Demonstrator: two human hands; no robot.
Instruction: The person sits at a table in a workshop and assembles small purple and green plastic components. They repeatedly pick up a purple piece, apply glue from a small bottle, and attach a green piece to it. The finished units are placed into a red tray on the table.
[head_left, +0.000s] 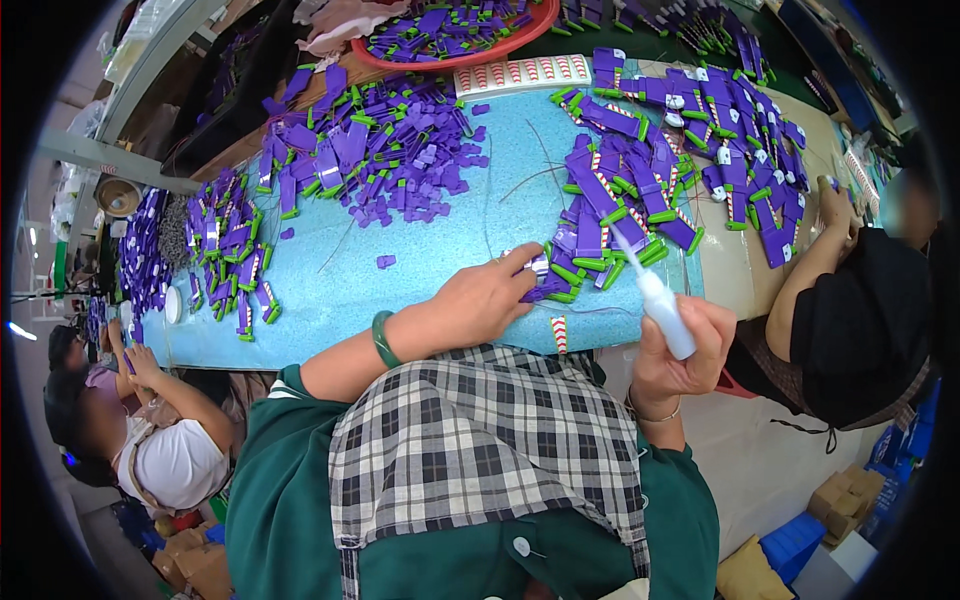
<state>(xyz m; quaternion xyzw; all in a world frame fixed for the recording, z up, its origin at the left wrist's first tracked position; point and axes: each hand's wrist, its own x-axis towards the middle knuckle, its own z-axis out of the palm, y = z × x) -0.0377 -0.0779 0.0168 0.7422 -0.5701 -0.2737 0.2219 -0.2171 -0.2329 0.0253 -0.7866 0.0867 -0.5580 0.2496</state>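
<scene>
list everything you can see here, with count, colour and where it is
purple pieces with green ends: too many to count, heaped across the table
table mat: one, light blue, centre
red tray: one, top, holding more purple pieces
striped card strip: one, red and white, below the tray
co-workers: one in black at right, one in white at lower left
cardboard boxes: several, brown, lower right floor
left hand: green bangle, touching a purple piece
right hand: holding white squeeze bottle
</scene>
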